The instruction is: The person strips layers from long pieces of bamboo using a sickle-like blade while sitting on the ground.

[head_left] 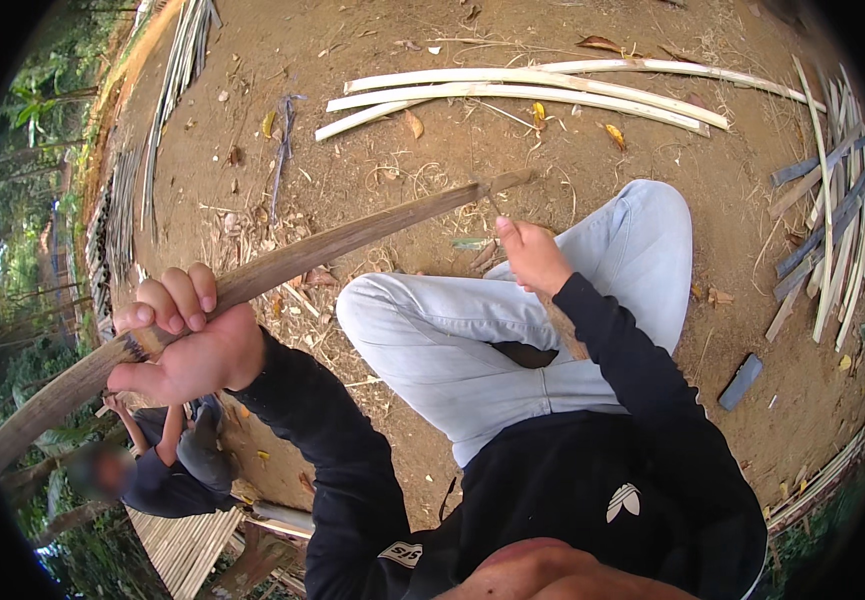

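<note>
A long brown bamboo strip slants across in front of me, from the lower left up to its far tip above my knees. My left hand is wrapped round it near a dark node, palm upward. My right hand is closed on a knife whose thin blade meets the strip close to its far end. A brown length that looks like the knife's long handle shows below my right hand, along the forearm. My grip hides the part between.
Pale split strips lie on the dirt ahead. A pile of strips and dark pieces is at right, with a grey block nearer me. Another person sits at lower left beside a slatted bamboo surface. More poles lie far left.
</note>
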Available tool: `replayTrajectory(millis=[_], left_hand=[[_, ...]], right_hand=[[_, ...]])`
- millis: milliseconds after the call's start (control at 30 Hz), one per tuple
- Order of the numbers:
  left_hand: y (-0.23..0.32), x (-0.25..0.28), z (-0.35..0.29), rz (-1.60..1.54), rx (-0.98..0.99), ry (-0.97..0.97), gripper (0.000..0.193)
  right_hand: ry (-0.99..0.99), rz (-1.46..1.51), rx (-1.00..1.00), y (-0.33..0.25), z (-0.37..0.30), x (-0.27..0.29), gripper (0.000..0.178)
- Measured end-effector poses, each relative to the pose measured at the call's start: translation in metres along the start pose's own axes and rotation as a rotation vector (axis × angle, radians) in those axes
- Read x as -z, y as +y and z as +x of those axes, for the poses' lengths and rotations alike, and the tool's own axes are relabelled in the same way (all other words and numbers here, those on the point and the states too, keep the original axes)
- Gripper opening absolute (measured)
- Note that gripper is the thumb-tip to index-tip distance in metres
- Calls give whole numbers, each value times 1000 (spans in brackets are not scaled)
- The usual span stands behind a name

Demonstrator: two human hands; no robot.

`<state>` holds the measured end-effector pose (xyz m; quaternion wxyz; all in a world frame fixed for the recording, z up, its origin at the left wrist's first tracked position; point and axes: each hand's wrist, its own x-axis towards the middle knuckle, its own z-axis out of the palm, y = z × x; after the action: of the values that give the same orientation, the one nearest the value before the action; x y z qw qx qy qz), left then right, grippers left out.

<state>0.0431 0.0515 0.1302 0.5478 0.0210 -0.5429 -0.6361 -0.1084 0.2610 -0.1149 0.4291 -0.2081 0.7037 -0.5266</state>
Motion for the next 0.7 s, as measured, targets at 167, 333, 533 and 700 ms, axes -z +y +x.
replayTrajectory(millis=[167,333,533,700], left_hand=[[-6,15,-1,-90,43,48,70],[-5,-4,8,-76,-23,27,70],[-39,-72,39,-173,30,67,65],[-41,-90,58,5,74,-110,27]], right_hand=[[-24,-108,368,-30,-44,-24,50],[-95,221,-177,10,6,-4,52],[-48,365,-140,-24,-18,4,47],[34,416,-41,-42,-44,17,45]])
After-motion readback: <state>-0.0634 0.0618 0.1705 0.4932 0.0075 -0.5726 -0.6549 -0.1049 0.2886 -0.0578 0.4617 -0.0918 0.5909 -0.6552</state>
